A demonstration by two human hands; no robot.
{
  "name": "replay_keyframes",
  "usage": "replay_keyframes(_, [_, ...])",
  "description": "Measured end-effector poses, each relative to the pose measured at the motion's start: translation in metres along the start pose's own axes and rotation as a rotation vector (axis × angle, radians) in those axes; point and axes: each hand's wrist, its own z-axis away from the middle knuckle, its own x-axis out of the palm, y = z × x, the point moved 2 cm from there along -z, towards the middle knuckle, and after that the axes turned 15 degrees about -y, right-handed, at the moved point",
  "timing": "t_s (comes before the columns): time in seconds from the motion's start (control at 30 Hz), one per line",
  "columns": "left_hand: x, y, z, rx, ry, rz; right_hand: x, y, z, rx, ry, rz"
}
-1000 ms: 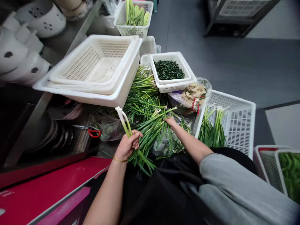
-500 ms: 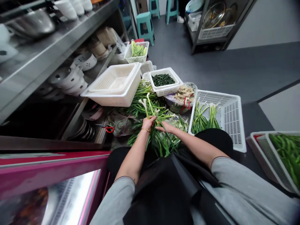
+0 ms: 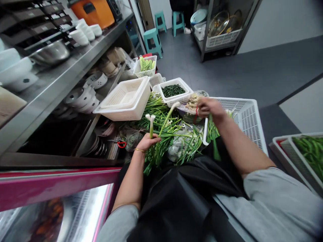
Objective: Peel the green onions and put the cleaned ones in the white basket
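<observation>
My left hand (image 3: 147, 142) is closed round a few green onions (image 3: 151, 127), their white bulbs pointing up and their leaves hanging below. My right hand (image 3: 211, 109) is raised over the near-left side of a large white basket (image 3: 248, 119), fingers curled and smeared by motion. A green onion leaf (image 3: 216, 149) dangles beneath it, apparently gripped in the fingers. More green onions (image 3: 161, 112) lie heaped on the floor beyond my left hand. Loose trimmings (image 3: 189, 144) are scattered over a clear plastic bag between my arms. Green onions inside the basket are partly hidden by my right arm.
White tubs (image 3: 118, 112) stand at the left, beside a basket of dark green beans (image 3: 173, 90). Red-handled scissors (image 3: 121, 144) lie near the steel shelf (image 3: 73, 64). Long green vegetables (image 3: 310, 151) fill a basket at right. Teal stools (image 3: 153, 40) stand farther back.
My hands were together at the green onions and have moved apart. The right has swung up and right with a leaf trailing; the left has shifted left, still holding green onions. The view has shifted slightly.
</observation>
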Motion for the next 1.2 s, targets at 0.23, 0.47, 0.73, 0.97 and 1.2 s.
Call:
replay_keyframes(0.23, [-0.009,-0.005,-0.007,-0.003,-0.023,0.23,-0.092,0.013,0.024,-0.136,0.246,0.208])
replay_keyframes(0.47, [0.004,0.009,-0.018,0.05,-0.109,0.367,-0.017,0.09,-0.016,0.262,-0.078,0.424])
replay_keyframes(0.73, [0.04,0.017,-0.023,0.097,-0.023,0.261,0.071,0.068,-0.045,0.269,-0.292,0.243])
replay_keyframes(0.97, [0.032,0.015,-0.009,0.046,-0.117,0.343,-0.001,0.036,-0.013,-0.081,-0.08,-0.048])
replay_keyframes(1.2, [0.046,0.013,-0.015,-0.013,-0.133,0.309,0.008,0.049,-0.008,0.198,0.044,0.085])
